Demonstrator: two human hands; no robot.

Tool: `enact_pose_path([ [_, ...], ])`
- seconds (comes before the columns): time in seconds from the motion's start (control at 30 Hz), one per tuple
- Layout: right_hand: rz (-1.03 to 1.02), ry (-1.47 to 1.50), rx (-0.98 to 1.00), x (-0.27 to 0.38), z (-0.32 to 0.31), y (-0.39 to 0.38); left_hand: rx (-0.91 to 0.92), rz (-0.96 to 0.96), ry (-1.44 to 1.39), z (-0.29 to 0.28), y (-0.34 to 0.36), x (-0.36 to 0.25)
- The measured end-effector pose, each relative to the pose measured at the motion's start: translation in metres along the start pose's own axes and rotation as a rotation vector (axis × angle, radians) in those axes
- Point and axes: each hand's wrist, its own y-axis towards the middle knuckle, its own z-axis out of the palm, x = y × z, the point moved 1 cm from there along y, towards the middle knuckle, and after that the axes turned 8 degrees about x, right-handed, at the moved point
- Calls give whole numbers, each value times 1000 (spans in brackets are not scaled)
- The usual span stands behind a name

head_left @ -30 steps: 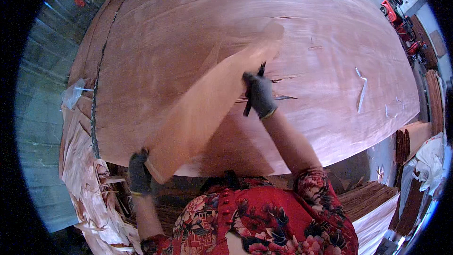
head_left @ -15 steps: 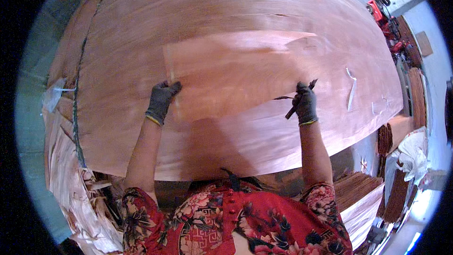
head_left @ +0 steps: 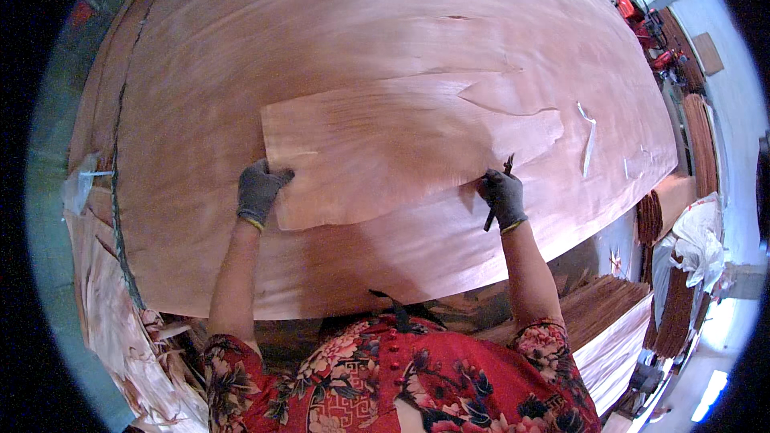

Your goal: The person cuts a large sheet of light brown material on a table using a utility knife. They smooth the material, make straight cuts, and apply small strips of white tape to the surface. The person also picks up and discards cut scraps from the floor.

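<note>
A small, uneven piece of wood veneer (head_left: 353, 152) lies over the wide reddish-brown veneer sheet (head_left: 321, 40), its right end running out to a ragged tip. My left hand (head_left: 263, 191), in a grey glove, pinches the piece at its left edge. At the lower right edge, my gloved right hand (head_left: 503, 196) is closed around a slim dark tool (head_left: 489, 219) whose exact kind I cannot make out. The fingertips of that hand also grip the veneer piece's edge.
Narrow white strips (head_left: 589, 138) lie on the sheet's right side. Torn veneer scraps (head_left: 128, 337) heap at the lower left. Stacked veneer (head_left: 609, 305) and a white plastic bag (head_left: 699, 240) stand at the right. Red machinery (head_left: 634, 16) is at the far right.
Both hands have come slightly nearer and to the left, bringing the veneer piece with them. The piece now looks flatter and sharper, and the tool in my right hand has turned more upright.
</note>
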Motion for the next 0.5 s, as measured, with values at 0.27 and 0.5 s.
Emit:
enact_pose_path([
  [0.27,866,933,166,23,-51,-9,-689,65,523,-7,-31,-48],
  [0.5,273,1224,533,123,-38,21,-495,290,533,84,-25,-36],
])
